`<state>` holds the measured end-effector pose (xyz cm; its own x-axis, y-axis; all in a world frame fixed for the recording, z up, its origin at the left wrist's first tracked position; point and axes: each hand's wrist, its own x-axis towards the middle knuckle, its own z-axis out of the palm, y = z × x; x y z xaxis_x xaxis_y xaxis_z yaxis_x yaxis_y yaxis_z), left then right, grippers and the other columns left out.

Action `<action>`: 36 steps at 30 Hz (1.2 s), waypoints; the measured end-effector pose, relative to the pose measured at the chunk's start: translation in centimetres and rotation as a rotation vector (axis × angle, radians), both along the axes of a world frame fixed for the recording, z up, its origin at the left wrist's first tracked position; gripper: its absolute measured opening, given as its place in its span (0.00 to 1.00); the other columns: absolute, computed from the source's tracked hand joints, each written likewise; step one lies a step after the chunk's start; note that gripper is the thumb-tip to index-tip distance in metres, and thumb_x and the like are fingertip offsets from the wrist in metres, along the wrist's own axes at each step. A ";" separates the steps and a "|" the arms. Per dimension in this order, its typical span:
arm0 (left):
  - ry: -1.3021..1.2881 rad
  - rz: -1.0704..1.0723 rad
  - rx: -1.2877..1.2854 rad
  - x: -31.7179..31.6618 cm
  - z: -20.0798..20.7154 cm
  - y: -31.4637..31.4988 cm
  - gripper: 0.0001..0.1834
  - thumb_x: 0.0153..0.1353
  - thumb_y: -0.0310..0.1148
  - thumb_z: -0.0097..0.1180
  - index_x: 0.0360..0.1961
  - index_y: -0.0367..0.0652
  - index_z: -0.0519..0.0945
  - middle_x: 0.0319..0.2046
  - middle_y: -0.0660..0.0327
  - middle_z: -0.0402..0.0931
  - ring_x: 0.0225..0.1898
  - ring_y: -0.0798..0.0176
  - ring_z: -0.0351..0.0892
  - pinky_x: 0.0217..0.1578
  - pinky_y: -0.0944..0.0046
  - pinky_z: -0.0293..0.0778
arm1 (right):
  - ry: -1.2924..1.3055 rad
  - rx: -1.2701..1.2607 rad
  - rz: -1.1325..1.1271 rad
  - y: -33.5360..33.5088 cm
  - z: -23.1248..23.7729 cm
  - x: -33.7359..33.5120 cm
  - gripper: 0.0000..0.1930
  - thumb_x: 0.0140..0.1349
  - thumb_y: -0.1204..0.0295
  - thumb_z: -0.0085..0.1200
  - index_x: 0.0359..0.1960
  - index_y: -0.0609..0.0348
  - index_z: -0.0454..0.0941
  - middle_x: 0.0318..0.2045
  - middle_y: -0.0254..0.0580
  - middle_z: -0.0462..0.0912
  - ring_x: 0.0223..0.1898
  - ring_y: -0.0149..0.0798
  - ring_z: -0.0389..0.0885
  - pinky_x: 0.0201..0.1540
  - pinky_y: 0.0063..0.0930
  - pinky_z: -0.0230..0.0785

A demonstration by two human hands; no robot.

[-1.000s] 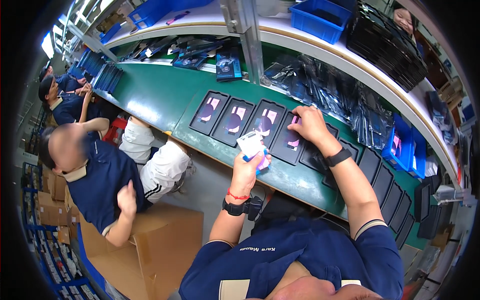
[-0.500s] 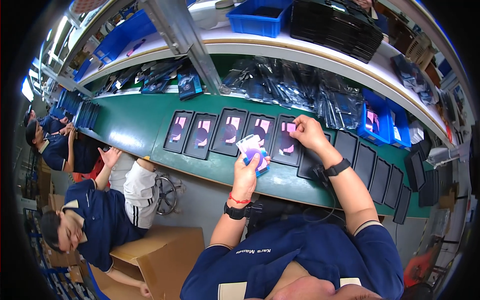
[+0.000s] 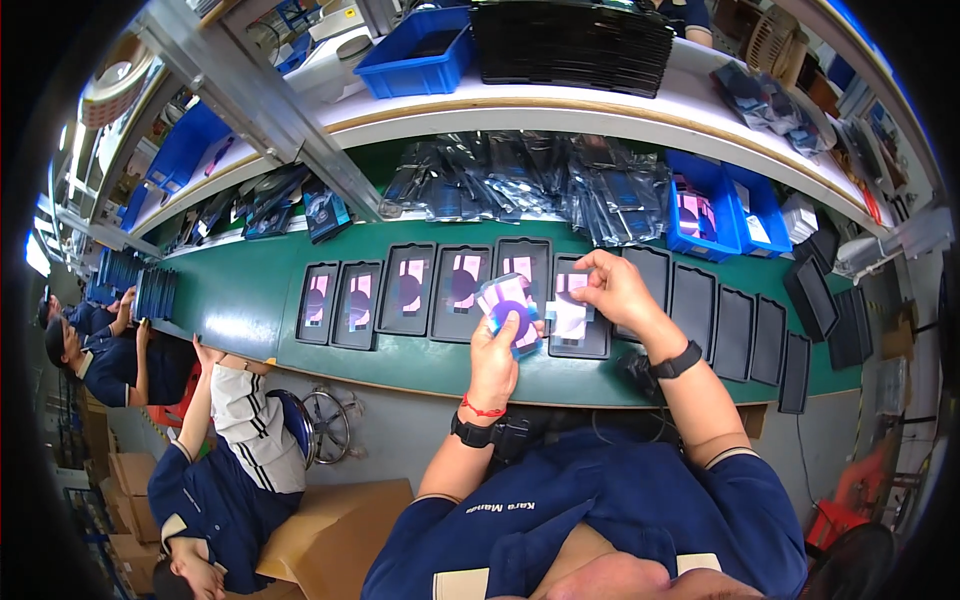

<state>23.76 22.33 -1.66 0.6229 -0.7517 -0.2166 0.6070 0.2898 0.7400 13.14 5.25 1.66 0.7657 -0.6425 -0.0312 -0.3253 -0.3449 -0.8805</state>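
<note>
My left hand (image 3: 494, 362) is closed around a small fanned stack of clear-film sheets (image 3: 506, 297) with pink, white and purple round shapes, the thumb pressed on top. To its right, my right hand (image 3: 620, 292) pinches the upper part of a similar film sheet (image 3: 568, 320) over a shallow black tray (image 3: 598, 343). The sheet lies within the tray's outline; whether it touches the bottom I cannot tell. Leftward stand several black trays (image 3: 438, 325), each with a pink and purple sheet inside. The left hand's stack partly covers the nearest of these.
More black trays (image 3: 734, 335) without sheets line the green table (image 3: 240, 280) to the right. Behind lie plastic-bagged packages (image 3: 610, 190) and blue bins (image 3: 735, 245), under a shelf (image 3: 560, 112). A seated co-worker (image 3: 225, 500) is at the left, beside a cardboard box (image 3: 350, 530).
My right hand has moved from one tray to the neighbouring tray on its right, where a film sheet now shows. My left hand still holds the stack. The whole view has shifted.
</note>
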 end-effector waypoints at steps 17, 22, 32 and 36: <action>-0.106 -0.133 0.036 -5.1 -0.8 -6.3 0.10 0.58 0.19 0.51 0.42 0.36 0.73 0.35 0.60 0.77 0.33 0.66 0.78 0.37 0.67 0.75 | 0.207 -0.345 -0.393 -3.7 -0.4 -7.6 0.22 0.44 0.68 0.65 0.40 0.63 0.73 0.24 0.44 0.78 0.26 0.44 0.78 0.31 0.34 0.70; -0.137 -0.176 0.025 -7.7 -0.3 -8.0 0.14 0.53 0.17 0.56 0.42 0.37 0.73 0.35 0.60 0.77 0.34 0.65 0.79 0.38 0.69 0.76 | -0.169 -0.180 -0.355 -0.3 -0.3 -8.3 0.14 0.50 0.69 0.62 0.34 0.63 0.74 0.23 0.42 0.79 0.25 0.34 0.78 0.27 0.28 0.68; 0.037 -0.422 0.001 -10.8 -0.3 -10.9 0.11 0.59 0.21 0.50 0.45 0.35 0.73 0.40 0.59 0.76 0.40 0.65 0.77 0.44 0.67 0.73 | 0.150 -0.542 -0.654 -4.0 -1.2 -15.5 0.15 0.47 0.67 0.63 0.34 0.63 0.75 0.22 0.45 0.77 0.27 0.47 0.77 0.31 0.38 0.69; -0.123 -0.404 0.020 -13.3 -0.3 -12.3 0.13 0.56 0.17 0.53 0.44 0.36 0.73 0.40 0.60 0.76 0.40 0.66 0.76 0.43 0.66 0.73 | -0.083 -0.269 -0.614 -1.4 -0.3 -15.4 0.13 0.50 0.66 0.62 0.31 0.63 0.75 0.21 0.45 0.77 0.25 0.41 0.77 0.28 0.32 0.68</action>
